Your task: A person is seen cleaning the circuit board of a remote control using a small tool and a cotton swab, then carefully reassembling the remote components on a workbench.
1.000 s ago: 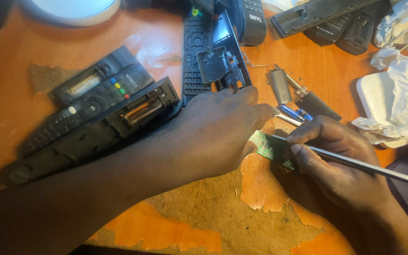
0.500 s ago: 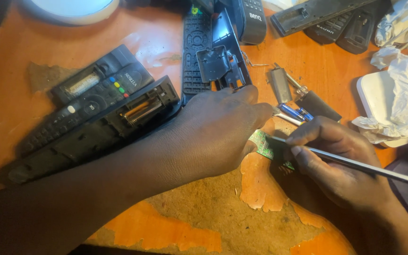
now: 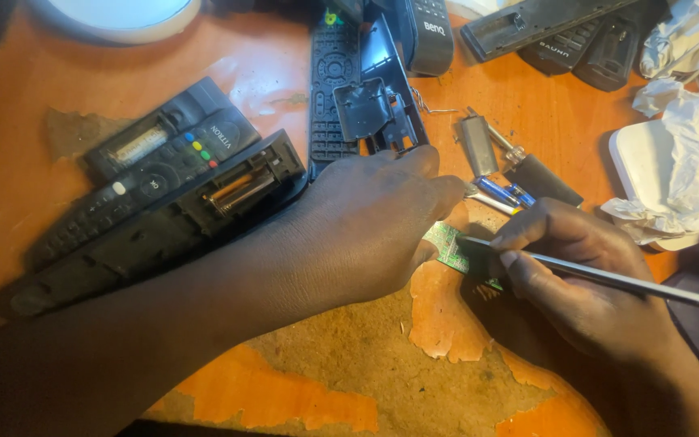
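Fingers (image 3: 519, 263) of the right hand (image 3: 584, 291) are curled and pressed together around a slim metal rod (image 3: 608, 279), pinching it like a pen so that its tip meets a small green circuit board (image 3: 455, 247) lying on the table just in front of the person. The left hand (image 3: 366, 235) lies knuckles-up over the board's near end, fingers bent down and close together against it; whether they grip its edge or only press on it cannot be told. The board is thin, flat and speckled with fine pale tracks. Behind the hands lie opened black plastic remote controls (image 3: 163, 174), one showing coloured buttons, another its bare battery bay with metal springs, and a loose rubbery keypad (image 3: 329, 89) ribbed with rows of buttons. Two small batteries with blue bands (image 3: 507, 193) rest beside a flat black rectangular piece (image 3: 544, 180). Crumpled white paper (image 3: 677, 162) is heaped at the right edge, and a round white object (image 3: 115, 16) sits at the top left. The worktable (image 3: 66, 97) is coated in glossy orange paint that has flaked away in wide patches, baring rough brown board beneath.
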